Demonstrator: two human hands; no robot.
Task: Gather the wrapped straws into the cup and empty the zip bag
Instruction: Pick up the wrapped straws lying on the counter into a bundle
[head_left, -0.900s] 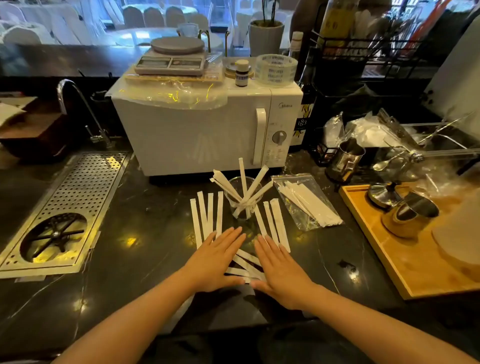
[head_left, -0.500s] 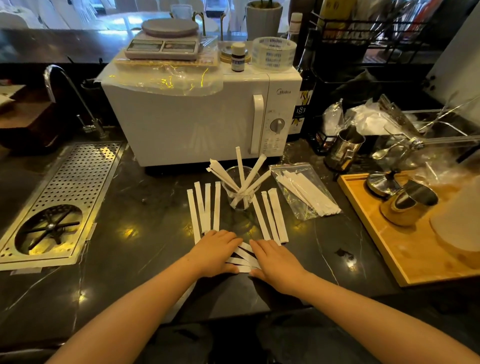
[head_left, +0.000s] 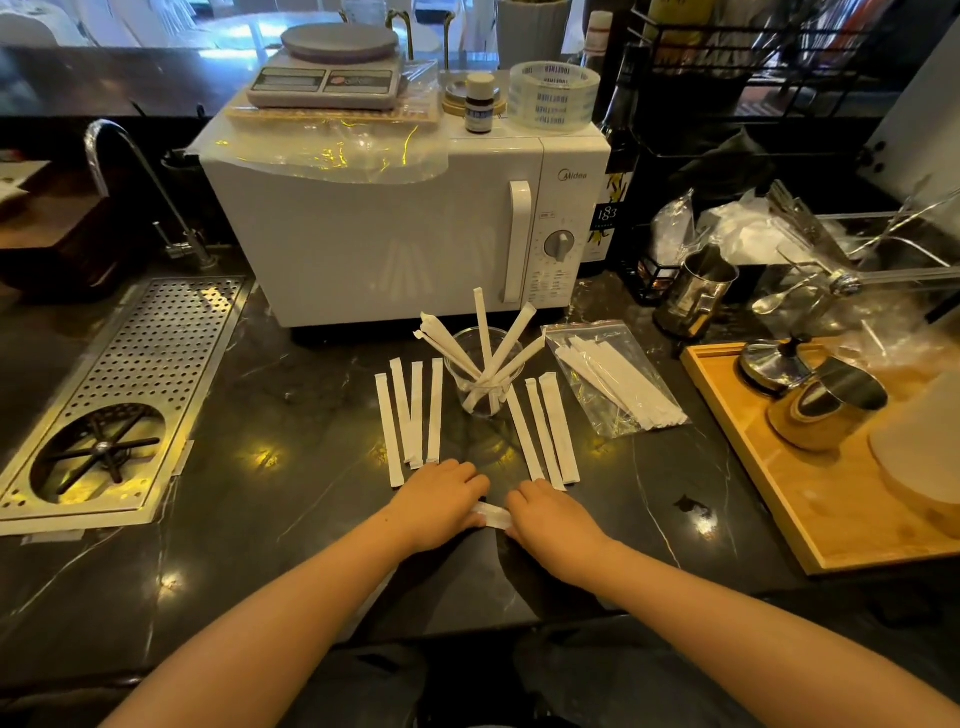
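Both of my hands have curled in since a moment ago, from flat palms to loose fists. Left hand (head_left: 439, 503) and right hand (head_left: 545, 514) pinch a small bundle of wrapped straws (head_left: 492, 515) between them. Just beyond my knuckles stands the cup (head_left: 485, 375), with loose straws (head_left: 410, 415) either side; the zip bag (head_left: 613, 379), beyond my right hand, is still full. Squeezed unevenly, the bundle could splay and slip, or lifting carelessly could tip the cup.
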